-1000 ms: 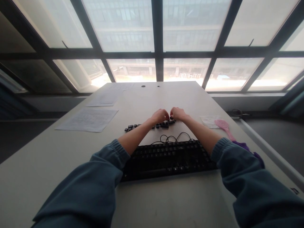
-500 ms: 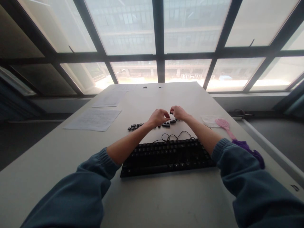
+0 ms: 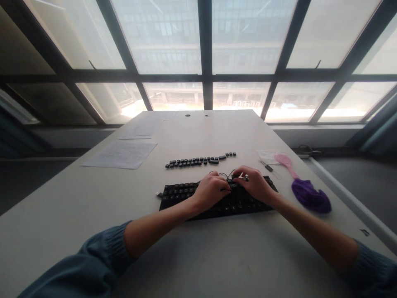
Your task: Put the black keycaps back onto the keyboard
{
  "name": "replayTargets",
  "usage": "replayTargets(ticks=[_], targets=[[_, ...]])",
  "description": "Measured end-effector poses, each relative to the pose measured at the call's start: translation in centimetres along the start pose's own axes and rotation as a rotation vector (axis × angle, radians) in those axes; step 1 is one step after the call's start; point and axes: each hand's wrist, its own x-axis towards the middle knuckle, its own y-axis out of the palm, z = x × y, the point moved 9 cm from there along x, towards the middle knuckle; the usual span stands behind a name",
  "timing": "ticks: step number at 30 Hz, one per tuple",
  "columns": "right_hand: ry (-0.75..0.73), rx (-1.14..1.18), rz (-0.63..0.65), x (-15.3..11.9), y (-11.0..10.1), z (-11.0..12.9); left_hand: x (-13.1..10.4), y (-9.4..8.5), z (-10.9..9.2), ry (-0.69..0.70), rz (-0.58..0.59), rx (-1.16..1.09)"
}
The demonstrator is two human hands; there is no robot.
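A black keyboard [image 3: 180, 194] lies across the table in front of me, with keys missing from its right part. My left hand [image 3: 212, 188] is over its middle, fingers closed together; whether they hold anything is too small to tell. Just to the right, my right hand [image 3: 252, 182] pinches a small black keycap [image 3: 235, 176] above the back edge of the keyboard. Beyond the keyboard, loose black keycaps [image 3: 198, 161] lie in rows on the white table [image 3: 217, 132]. A thin black cable [image 3: 223, 175] shows behind the hands.
Paper sheets [image 3: 119, 155] lie at the left. On the right are a clear plastic bag [image 3: 265, 156], a small tool with a black part [image 3: 268, 168], a pink round-headed brush [image 3: 287, 162] and a purple cloth [image 3: 311, 196]. Windows stand beyond the table.
Both hands have come back from the loose keycaps to the keyboard. The rows of keycaps and the small tool at the right are now uncovered.
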Motion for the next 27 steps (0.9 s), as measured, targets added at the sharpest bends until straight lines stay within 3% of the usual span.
replayTargets(ticks=[6,27], targets=[[-0.016,-0.027,0.030,-3.6,0.3,0.4,-0.5,0.7,-0.5,0.062,-0.046,0.070],[-0.229,-0.161,0.066,-4.3,2.0,1.6,-0.8,0.9,-1.0,0.101,-0.064,0.119]])
